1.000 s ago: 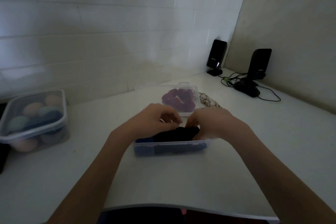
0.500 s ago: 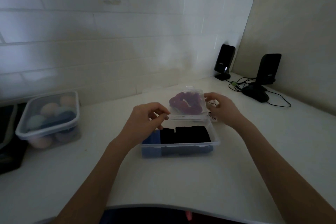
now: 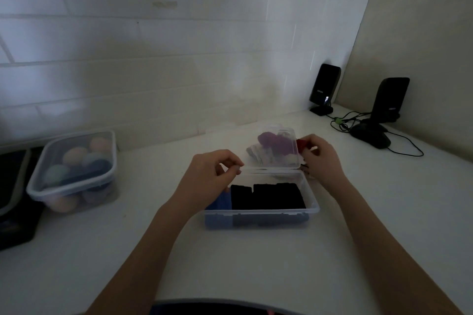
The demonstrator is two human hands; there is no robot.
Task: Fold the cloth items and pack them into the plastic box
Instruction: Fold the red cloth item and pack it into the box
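Clear plastic box (image 3: 261, 215) sits mid-table (image 3: 256, 263), long axis running left-right across the view, open side up. Its hinged lid (image 3: 279, 147) stands tilted up at the far edge, w/ purple cloth (image 3: 268, 139) and a pale patterned cloth (image 3: 256, 153) seen through it, behind the box. Inside: black folded cloths (image 3: 267, 195) packed side by side, filling centre & right; blue folded cloth (image 3: 221, 202) at the left end. Left hand (image 3: 210, 176) hovers over the box's far-left corner, thumb & forefinger tips pressed together, other fingers curled; whether they nip anything, can't tell. Right hand (image 3: 321, 158) is just beyond the far-right corner, beside the lid, fingers pinching a small red cloth (image 3: 302, 144).
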